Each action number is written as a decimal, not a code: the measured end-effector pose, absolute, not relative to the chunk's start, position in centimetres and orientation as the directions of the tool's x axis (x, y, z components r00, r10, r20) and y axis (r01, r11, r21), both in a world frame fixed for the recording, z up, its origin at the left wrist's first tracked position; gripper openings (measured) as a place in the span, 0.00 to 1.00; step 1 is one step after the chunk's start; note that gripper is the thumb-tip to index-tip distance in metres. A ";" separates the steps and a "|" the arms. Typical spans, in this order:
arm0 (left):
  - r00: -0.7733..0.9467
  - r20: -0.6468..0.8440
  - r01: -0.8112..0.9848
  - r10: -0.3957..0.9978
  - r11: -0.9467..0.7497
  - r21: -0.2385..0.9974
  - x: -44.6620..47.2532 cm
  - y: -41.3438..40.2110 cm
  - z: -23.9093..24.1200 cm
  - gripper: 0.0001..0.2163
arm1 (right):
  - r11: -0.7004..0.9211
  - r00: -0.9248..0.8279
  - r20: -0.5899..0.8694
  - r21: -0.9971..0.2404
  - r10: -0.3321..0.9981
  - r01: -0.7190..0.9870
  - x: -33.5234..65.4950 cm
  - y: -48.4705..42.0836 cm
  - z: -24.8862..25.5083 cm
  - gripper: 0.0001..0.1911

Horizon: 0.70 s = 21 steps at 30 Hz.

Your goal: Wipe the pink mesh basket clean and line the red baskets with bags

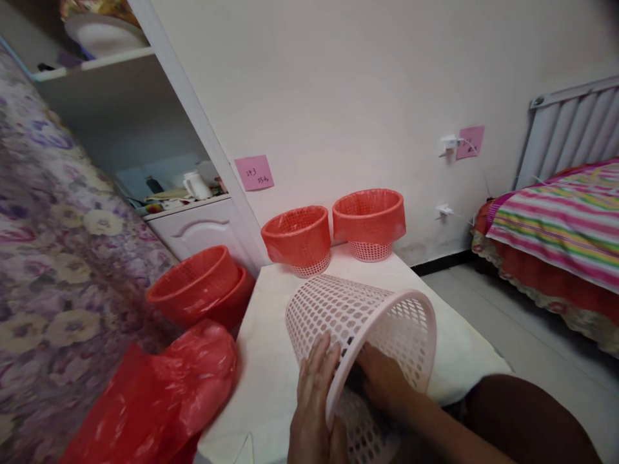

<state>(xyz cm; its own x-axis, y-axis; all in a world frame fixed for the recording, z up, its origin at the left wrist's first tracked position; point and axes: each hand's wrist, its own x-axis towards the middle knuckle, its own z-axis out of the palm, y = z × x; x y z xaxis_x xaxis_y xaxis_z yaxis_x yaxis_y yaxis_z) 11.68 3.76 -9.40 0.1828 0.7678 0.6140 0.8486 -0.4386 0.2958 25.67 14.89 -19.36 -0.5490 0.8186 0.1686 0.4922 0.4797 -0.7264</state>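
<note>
A pale pink perforated basket [353,316] lies tilted on its side over the near end of a white table [271,361], its mouth facing me. My left hand [314,399] lies flat against the basket's outer wall near the rim, fingers stretched out. My right hand [382,380] reaches inside the basket's mouth, fingers curled against the inner wall. Two more baskets [297,238] [370,222] stand upright at the table's far end, each lined with a red plastic bag.
A red plastic bag [159,393] lies crumpled at the left, beside stacked red-lined baskets [198,287] on a floral bedspread [53,270]. A white cabinet [193,225] stands behind. A bed with a striped cover [556,225] and a radiator [570,129] are at the right.
</note>
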 end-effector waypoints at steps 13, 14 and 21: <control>-0.229 0.744 0.768 0.628 -0.353 0.534 11.7 2.6 -19.6 0.30 | 0.395 -0.534 0.086 -0.772 0.841 0.498 26.1 16.3 -20.7 0.30; -0.229 0.748 0.761 0.622 -0.365 0.537 11.6 2.7 -19.7 0.30 | 0.398 -0.601 0.077 -0.814 0.795 0.423 25.7 15.6 -20.6 0.28; 0.027 0.772 0.779 0.636 -0.497 0.382 10.1 3.2 -15.4 0.28 | 0.050 -0.771 0.137 -0.990 0.622 -0.136 24.1 11.9 -19.7 0.27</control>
<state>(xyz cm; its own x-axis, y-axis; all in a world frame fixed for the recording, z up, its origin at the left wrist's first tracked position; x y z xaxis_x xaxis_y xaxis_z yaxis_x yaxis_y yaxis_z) 10.06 3.16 -15.42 0.0271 0.6356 0.7716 0.7790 -0.4971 0.3821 24.12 11.88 -19.73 -0.7706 0.6225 0.1369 -0.1357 0.0496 -0.9895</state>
